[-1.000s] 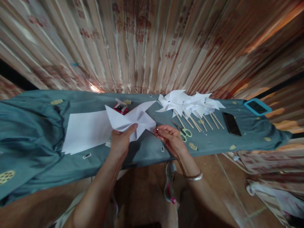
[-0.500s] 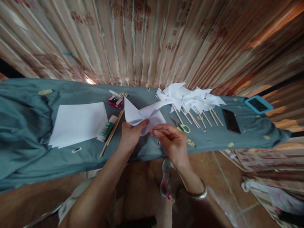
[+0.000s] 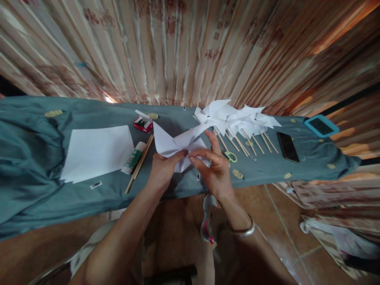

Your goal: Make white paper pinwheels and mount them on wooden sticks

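Observation:
My left hand is closed on a folded white paper pinwheel, its thumb pressed near the middle where the blades come together. At that middle, thumb and forefinger of my right hand pinch a small pin, mostly hidden by the fingertips; its other fingers are raised over the paper. Finished white pinwheels on wooden sticks lie together at the back right, with shiny dots at some centres. Just right of my right hand is a pair of scissors with light green handles, partly covered.
On the left of the cloth-covered table lie a stack of white paper, a glue stick, loose wooden sticks and an open red box. A dark phone and a blue-framed device lie right.
My right hand has brought the pin up and left onto the pinwheel's middle, and its other fingers have spread over the paper. My left hand keeps its hold.

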`<state>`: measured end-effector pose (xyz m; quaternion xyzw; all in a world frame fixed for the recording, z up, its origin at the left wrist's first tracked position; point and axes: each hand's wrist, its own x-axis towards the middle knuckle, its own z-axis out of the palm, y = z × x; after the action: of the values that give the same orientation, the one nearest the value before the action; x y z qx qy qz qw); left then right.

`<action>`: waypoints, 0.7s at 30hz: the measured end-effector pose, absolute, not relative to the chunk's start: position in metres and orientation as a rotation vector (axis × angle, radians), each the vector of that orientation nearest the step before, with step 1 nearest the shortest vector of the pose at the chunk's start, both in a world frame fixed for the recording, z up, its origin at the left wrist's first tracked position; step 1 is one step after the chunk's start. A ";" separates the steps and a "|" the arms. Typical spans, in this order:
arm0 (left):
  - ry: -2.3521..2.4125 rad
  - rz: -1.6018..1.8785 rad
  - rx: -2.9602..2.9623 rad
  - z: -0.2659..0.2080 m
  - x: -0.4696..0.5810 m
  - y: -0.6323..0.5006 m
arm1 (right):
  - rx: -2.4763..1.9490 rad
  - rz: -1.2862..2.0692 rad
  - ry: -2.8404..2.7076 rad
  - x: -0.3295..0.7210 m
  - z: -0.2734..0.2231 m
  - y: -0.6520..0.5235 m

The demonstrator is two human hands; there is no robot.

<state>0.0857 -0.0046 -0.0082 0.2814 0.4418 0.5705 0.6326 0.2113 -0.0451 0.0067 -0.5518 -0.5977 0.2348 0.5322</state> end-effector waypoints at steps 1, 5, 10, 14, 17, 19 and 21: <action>1.009 1.304 0.659 -0.008 0.086 -0.006 | -1.317 0.581 -1.418 0.212 0.005 -0.044; 1.009 1.297 0.690 -0.008 0.086 -0.009 | -1.332 0.659 -1.358 0.213 0.001 -0.042; 1.007 1.286 0.676 -0.004 0.086 -0.011 | -1.311 0.786 -1.252 0.216 -0.002 -0.038; 1.017 1.258 0.676 -0.003 0.087 -0.011 | -1.270 0.902 -1.161 0.217 -0.005 -0.035; 1.006 1.240 0.683 -0.004 0.087 -0.012 | -1.259 0.966 -1.104 0.217 -0.007 -0.034; 0.994 1.238 0.693 -0.004 0.086 -0.012 | -1.244 1.006 -1.064 0.218 -0.008 -0.033; 0.994 1.227 0.712 -0.004 0.086 -0.013 | -1.224 1.035 -1.039 0.219 -0.009 -0.032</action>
<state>0.0856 -0.0127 -0.0043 0.3130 0.4373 0.5395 0.6479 0.2191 -0.0320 -0.0089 -0.5233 -0.4442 0.4422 0.5774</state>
